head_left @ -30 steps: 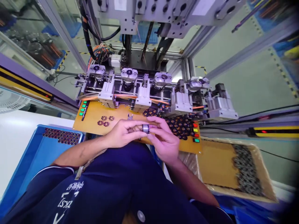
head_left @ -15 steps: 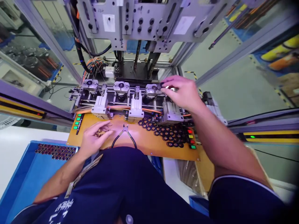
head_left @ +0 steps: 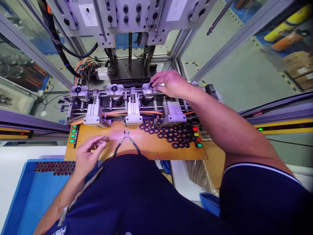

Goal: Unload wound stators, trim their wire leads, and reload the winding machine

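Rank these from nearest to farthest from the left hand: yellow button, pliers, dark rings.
1. Pliers: just right of the left hand.
2. Dark rings: farther right, clustered on the board.
3. Yellow button: at the board's right end.

The person wears a dark navy top (head_left: 146, 195) with thin white piping along the sleeve edge at right. White markings show at lower left. Both hands are bare.
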Demonstrator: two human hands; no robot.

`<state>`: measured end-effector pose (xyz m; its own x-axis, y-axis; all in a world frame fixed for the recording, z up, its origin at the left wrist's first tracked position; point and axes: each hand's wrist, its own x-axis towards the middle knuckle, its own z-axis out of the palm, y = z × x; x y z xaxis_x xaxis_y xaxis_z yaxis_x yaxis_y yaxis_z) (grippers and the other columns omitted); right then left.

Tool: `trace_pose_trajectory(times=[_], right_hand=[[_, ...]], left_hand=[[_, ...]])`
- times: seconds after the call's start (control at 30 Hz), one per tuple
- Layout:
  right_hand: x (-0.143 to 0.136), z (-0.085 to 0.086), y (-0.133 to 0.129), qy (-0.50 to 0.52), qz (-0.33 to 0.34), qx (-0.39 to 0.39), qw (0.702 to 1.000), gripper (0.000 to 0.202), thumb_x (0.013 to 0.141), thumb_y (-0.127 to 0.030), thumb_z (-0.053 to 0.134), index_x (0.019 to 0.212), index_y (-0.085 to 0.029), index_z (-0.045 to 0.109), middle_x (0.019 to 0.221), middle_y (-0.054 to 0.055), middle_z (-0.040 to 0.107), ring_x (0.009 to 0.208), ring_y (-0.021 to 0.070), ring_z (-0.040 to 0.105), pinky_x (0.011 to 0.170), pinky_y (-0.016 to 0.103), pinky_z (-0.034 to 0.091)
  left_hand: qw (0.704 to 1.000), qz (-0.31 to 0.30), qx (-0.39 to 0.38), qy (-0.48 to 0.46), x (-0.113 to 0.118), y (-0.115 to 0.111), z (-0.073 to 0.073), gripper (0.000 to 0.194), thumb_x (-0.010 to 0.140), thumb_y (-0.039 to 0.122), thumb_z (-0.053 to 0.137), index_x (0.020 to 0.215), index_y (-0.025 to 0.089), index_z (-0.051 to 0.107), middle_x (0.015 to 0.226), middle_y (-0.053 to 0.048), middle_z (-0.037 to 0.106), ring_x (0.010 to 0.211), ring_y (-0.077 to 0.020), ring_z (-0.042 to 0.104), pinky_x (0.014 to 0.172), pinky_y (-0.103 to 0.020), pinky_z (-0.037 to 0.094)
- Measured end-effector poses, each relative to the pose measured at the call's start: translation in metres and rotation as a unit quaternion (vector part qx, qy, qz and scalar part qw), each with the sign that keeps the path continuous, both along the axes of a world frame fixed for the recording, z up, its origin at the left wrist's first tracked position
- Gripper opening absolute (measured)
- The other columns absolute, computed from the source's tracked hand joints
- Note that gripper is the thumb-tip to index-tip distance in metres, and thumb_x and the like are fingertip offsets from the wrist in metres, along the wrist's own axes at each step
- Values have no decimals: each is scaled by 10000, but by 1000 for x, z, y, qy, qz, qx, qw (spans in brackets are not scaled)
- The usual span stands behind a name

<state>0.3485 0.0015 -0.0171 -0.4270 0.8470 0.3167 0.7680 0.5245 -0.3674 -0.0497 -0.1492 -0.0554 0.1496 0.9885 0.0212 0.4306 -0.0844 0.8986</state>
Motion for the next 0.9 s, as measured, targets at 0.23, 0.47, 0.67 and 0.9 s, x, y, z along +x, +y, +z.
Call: trace_pose_trajectory(times=[0.23, 0.47, 0.67, 0.9], right_hand=[[0, -1, 3, -41, 12, 17, 999, 161, 817, -110, 592, 872, -121, 743, 988, 5, 726, 963, 185, 680, 919, 361, 515], [-2, -18, -20, -76, -23, 35, 996, 348, 750, -2, 550, 1003, -148, 739, 1215, 60, 689, 1181, 282, 609, 988, 478, 510], [-11, -6, -49, -25, -74, 112, 991, 376, 857, -43, 502, 1175, -149, 671, 1312, 84, 632, 1259, 271, 563, 1065, 493, 473], [-46, 26, -160, 99, -171, 289, 937, 460, 919, -68, 524, 1356, -209, 561, 1332, 76, 617, 1230, 231, 591, 1082, 433, 496]], left_hand=[[1000, -11, 0, 11, -1, 1, 0, 278, 826, 299, 705, 1086, 200, 705, 1037, -75, 744, 871, -198, 721, 798, -353, 630], [999, -7, 4, 31, -3, -1, -2, 268, 835, 322, 695, 1071, 195, 705, 1025, -78, 747, 871, -199, 722, 808, -353, 625], [973, -131, 163, 100, 26, 24, 30, 226, 869, 292, 652, 1071, 203, 703, 1035, -72, 751, 880, -188, 720, 845, -357, 613], [847, -321, 306, 293, 143, 127, 60, 469, 947, 286, 521, 1373, 94, 502, 1472, -166, 504, 1433, -329, 373, 1136, -557, 354]])
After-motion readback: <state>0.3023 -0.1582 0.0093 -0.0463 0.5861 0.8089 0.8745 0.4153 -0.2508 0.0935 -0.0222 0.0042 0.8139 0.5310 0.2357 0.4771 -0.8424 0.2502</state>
